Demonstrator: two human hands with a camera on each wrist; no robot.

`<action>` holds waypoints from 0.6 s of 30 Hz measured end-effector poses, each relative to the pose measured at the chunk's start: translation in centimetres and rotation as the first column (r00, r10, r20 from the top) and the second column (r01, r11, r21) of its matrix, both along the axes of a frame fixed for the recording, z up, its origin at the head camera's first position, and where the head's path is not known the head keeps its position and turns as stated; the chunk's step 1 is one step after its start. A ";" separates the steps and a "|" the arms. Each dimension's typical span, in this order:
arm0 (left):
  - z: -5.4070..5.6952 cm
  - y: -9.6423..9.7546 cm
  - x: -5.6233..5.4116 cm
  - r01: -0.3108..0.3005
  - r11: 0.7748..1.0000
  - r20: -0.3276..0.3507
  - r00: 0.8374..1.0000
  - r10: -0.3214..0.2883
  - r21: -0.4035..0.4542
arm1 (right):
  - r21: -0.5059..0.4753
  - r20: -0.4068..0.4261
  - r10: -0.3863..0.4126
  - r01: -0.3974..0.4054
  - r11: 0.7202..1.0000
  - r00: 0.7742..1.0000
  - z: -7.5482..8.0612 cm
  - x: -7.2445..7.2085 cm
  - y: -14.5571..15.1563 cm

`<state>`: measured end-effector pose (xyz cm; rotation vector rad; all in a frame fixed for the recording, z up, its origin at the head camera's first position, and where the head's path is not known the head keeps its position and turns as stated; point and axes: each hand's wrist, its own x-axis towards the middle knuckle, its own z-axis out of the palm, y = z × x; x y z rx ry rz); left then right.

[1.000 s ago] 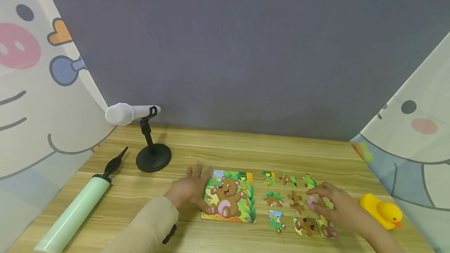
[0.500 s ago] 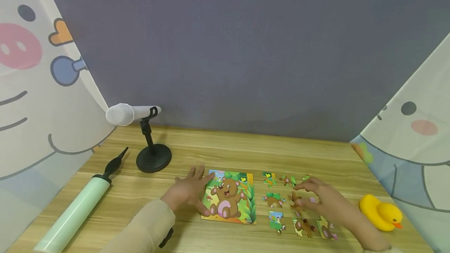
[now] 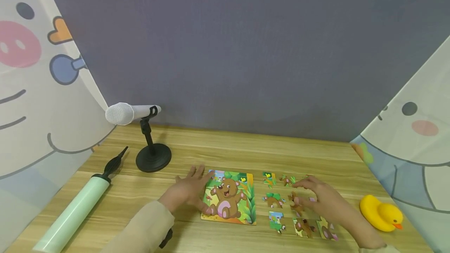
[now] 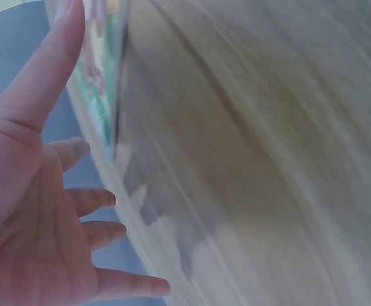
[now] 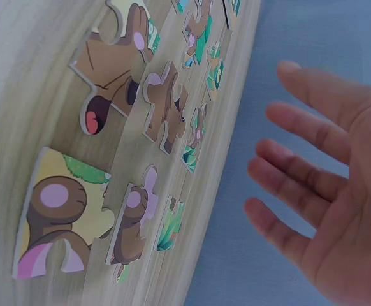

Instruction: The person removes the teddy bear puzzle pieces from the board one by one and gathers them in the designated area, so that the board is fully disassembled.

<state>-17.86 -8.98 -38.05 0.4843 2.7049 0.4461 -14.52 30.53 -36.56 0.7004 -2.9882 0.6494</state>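
My left hand (image 3: 186, 192) is at the left edge of a square bear picture board (image 3: 230, 198), fingers straight and spread, thumb at the lower corner. Its palm and spread fingers show in the left wrist view, the board's edge (image 4: 101, 95) by the thumb. On the right my right hand (image 3: 327, 202) hovers over loose jigsaw pieces, fingers slightly bent and apart, holding nothing. Among them are a yellow-bird piece (image 3: 269, 179), a blue-cornered piece (image 3: 276, 221) and a bear-face piece (image 3: 304, 227). The right wrist view shows a bear-foot piece (image 5: 58, 213); the hand partly covers others in the head view.
A yellow rubber duck (image 3: 381, 213) sits right of the right forearm. At the left a white microphone (image 3: 121, 113) on a black stand (image 3: 153, 158) and a pale green hand pump (image 3: 75, 212) stand or lie on the wooden table (image 3: 246, 143). A grey panel (image 3: 239, 50) rises behind.
My right hand has shifted left over the puzzle pieces, uncovering more of the lower right piece, then nearly stopped. My left hand has moved only slightly. The board and pieces look unmoved.
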 end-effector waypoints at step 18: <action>0.8 -1.9 -1.8 -0.221 0.974 -0.436 0.872 0.222 0.053 | -0.006 -0.208 -0.275 0.280 0.960 0.939 0.8 -1.4 -2.3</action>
